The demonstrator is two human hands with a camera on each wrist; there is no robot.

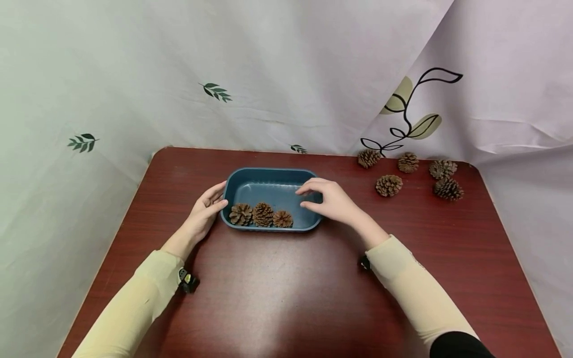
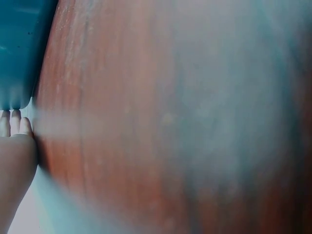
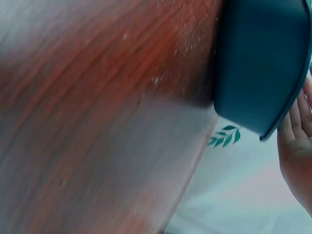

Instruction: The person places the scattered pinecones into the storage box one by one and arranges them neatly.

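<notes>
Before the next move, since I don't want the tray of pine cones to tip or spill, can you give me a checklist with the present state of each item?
1. Blue tray flat on the red-brown table: ok.
2. Left hand at the tray's left end, fingers straight against it: ok.
3. Right hand at the tray's right end, fingers over the rim: ok.
4. Three pine cones in the tray lie in a row along its near wall, below the rim: ok.
5. Five loose pine cones at the far right of the table, apart from the tray: ok.
6. Firmness of the hold: cannot tell.
</notes>
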